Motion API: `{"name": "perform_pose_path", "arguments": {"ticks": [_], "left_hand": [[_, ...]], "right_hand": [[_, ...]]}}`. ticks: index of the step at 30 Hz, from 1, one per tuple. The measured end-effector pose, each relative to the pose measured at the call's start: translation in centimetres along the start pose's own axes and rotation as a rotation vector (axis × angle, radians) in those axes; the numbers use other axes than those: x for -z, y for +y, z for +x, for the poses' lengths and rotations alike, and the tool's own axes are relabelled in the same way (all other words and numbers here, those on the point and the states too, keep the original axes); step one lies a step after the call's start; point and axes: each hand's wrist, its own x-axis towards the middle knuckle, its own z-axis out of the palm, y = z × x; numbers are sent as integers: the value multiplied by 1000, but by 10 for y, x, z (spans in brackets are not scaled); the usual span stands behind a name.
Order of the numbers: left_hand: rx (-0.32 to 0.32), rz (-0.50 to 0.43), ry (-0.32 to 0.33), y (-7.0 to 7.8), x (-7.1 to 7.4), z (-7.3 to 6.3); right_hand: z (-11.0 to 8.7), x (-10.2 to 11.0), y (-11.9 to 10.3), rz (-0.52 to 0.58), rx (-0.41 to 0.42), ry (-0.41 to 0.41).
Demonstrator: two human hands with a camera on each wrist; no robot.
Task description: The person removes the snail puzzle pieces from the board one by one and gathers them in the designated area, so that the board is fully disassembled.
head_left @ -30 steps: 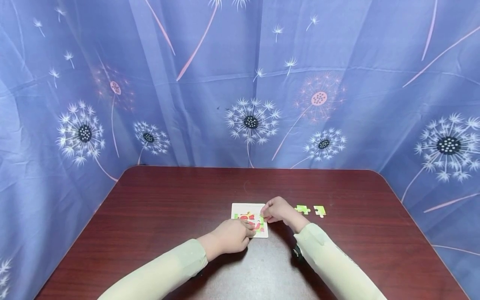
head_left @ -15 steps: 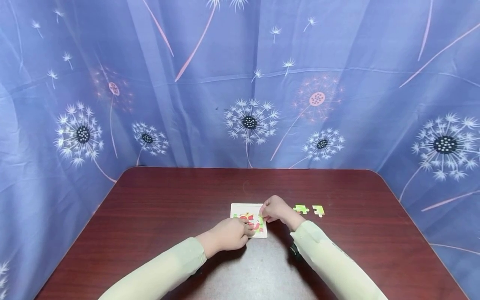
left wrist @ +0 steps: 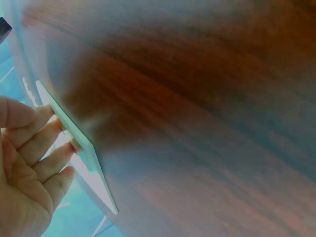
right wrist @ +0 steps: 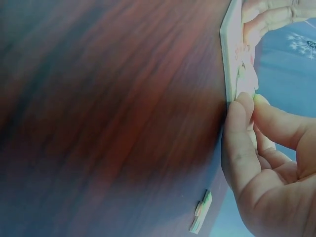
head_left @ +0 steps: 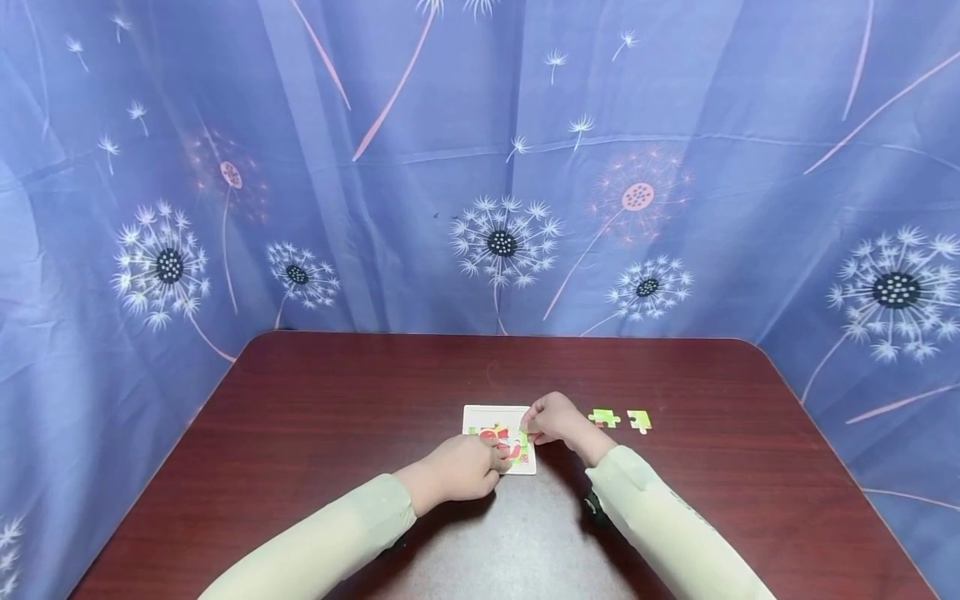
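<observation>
A small square puzzle board with a white border and a red and green picture lies flat on the table. My left hand reaches over its lower left, fingertips resting on the picture. In the left wrist view those fingers are extended on the board's face. At the board's right edge my right hand pinches a puzzle piece between thumb and forefinger; only a bit of its yellow-green shows, the fingers hiding the rest. The fingertips are right at the board's border.
Two loose green puzzle pieces lie right of my right hand, one nearer and one farther right. The dark red wooden table ends at a blue dandelion-print curtain behind and at both sides.
Both hands stay almost where they were on the board, with only slight finger shifts. The view sways a little between frames.
</observation>
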Motion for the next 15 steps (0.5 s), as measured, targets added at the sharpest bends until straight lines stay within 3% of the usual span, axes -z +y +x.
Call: {"name": "perform_pose_path", "arguments": {"ticks": [5, 15], "left_hand": [[32, -31, -12, 2, 0, 1], [26, -3, -23, 3, 2, 2]], "right_hand": [[1, 2, 2, 19, 14, -14], [-8, 22, 4, 50, 55, -17]]}}
